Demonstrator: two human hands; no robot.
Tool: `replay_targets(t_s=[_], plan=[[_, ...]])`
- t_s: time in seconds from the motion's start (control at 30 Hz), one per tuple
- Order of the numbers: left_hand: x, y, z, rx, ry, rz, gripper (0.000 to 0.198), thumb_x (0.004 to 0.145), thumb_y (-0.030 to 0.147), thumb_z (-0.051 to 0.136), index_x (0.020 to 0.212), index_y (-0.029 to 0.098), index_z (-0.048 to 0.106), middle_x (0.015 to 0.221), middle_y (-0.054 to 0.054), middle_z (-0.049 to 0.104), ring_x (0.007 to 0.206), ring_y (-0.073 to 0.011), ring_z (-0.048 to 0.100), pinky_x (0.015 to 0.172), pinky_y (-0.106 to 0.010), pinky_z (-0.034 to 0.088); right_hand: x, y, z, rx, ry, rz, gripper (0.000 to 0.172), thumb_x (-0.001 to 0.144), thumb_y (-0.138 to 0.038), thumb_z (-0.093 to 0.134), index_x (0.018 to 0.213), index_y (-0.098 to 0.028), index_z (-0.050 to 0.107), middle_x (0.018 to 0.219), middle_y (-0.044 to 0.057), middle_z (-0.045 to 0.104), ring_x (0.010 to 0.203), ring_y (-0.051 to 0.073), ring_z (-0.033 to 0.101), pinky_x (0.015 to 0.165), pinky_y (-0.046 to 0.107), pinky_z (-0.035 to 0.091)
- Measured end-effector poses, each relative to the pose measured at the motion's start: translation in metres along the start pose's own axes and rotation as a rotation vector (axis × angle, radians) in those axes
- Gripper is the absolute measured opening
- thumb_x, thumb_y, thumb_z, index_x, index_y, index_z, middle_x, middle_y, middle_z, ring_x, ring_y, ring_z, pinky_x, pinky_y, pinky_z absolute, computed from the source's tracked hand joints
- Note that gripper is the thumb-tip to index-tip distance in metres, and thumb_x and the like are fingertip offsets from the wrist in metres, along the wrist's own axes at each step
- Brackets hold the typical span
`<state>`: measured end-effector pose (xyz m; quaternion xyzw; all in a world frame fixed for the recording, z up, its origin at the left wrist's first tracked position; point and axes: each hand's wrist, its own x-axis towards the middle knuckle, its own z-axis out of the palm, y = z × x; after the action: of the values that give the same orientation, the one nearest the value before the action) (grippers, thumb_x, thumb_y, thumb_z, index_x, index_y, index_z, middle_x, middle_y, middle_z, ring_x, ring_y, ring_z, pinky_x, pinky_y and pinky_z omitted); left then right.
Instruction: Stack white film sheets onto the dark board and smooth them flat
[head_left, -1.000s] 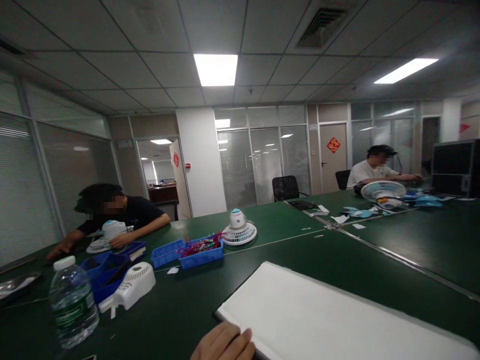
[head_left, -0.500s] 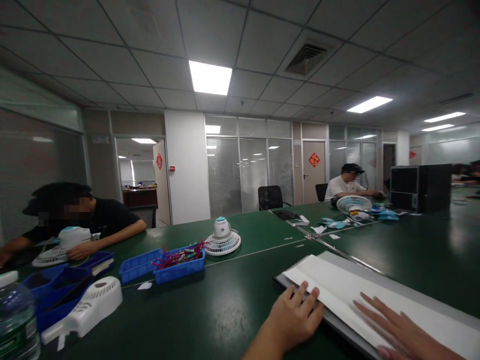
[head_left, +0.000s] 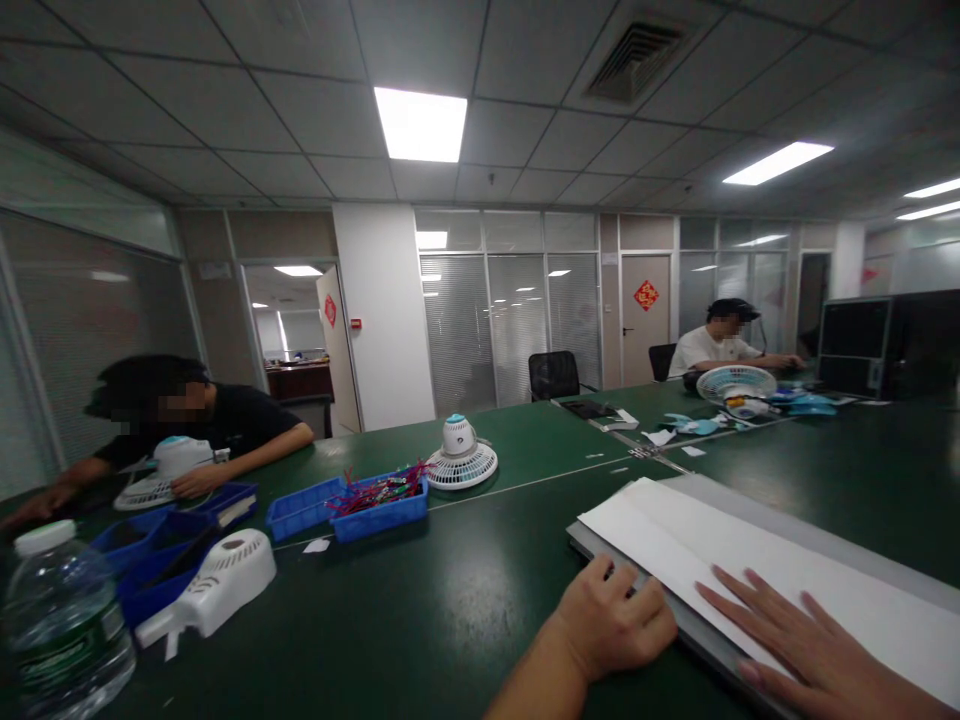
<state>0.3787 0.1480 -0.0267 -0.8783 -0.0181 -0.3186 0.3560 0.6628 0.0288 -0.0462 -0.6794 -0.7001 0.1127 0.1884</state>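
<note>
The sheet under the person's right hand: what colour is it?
White; the sheet lies under the right hand, clearest in the head view.

Right hand [head_left: 814, 655] and white sheet [head_left: 757, 565] cut by lower-right edge; water bottle [head_left: 60, 625] cropped at bottom-left; bin contents [head_left: 379, 488] indistinct.

L hand [head_left: 611, 625] fingers now curled at near corner of grey board [head_left: 825, 520], were spread flat 0.5 s ago, R hand [head_left: 806, 640] now flat on white sheet [head_left: 720, 555], out of view 1 s ago
</note>
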Motion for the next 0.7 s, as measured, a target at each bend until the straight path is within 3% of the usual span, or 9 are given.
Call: replay_targets(t_s=[0.13, 0.27, 0.4, 0.57, 0.7], plan=[[0.0, 0.0, -0.005, 0.03, 0.027, -0.036, 0.021, 0.097, 0.033, 0.065, 0.114, 0.019, 0.065, 0.109, -0.003, 0.069, 0.084, -0.0158, 0.068, 0.072, -0.033, 0.059, 0.019, 0.02, -0.002, -0.04, 0.075, 0.03, 0.061, 0.088, -0.071, 0.053, 0.146, -0.056, 0.039, 0.162, -0.01, 0.031, 0.151, 0.038, 0.017, 0.119, 0.069, 0.004], [-0.003, 0.002, -0.011, 0.098, 0.035, -0.102, 0.029, 0.1, 0.035, 0.059, 0.127, 0.026, 0.064, 0.13, -0.007, 0.07, 0.1, -0.0246, 0.073, 0.079, -0.041, 0.06, 0.039, 0.053, -0.013, -0.017, 0.088, 0.052, 0.06, 0.09, -0.071, 0.048, 0.146, -0.052, 0.041, 0.163, -0.003, 0.032, 0.15, 0.038, 0.021, 0.12, 0.067, 0.011], [-0.017, 0.006, -0.023, 0.163, 0.024, -0.125, 0.031, 0.101, 0.036, 0.054, 0.129, 0.028, 0.064, 0.113, -0.004, 0.079, 0.09, -0.024, 0.078, 0.074, -0.037, 0.061, 0.051, 0.085, -0.023, 0.022, 0.097, 0.02, 0.063, 0.09, -0.069, 0.048, 0.147, -0.044, 0.043, 0.163, 0.005, 0.03, 0.15, 0.033, 0.021, 0.12, 0.053, 0.019], [-0.058, 0.013, -0.052, 0.232, 0.041, -0.129, 0.033, 0.098, 0.041, 0.055, 0.127, 0.03, 0.064, 0.109, -0.003, 0.081, 0.085, -0.024, 0.079, 0.07, -0.035, 0.062, 0.057, 0.107, -0.023, 0.032, 0.093, -0.002, 0.062, 0.091, -0.069, 0.046, 0.146, -0.04, 0.047, 0.16, 0.012, 0.037, 0.148, 0.036, 0.028, 0.119, 0.054, 0.02], [-0.113, 0.021, -0.097, 0.297, 0.02, -0.186, 0.03, 0.096, 0.039, 0.059, 0.126, 0.039, 0.064, 0.094, 0.005, 0.083, 0.07, -0.0188, 0.079, 0.058, -0.025, 0.061, 0.062, 0.113, -0.022, 0.057, 0.116, -0.042, 0.062, 0.088, -0.068, 0.053, 0.143, -0.039, 0.054, 0.156, 0.014, 0.044, 0.145, 0.036, 0.036, 0.117, 0.051, 0.025]])
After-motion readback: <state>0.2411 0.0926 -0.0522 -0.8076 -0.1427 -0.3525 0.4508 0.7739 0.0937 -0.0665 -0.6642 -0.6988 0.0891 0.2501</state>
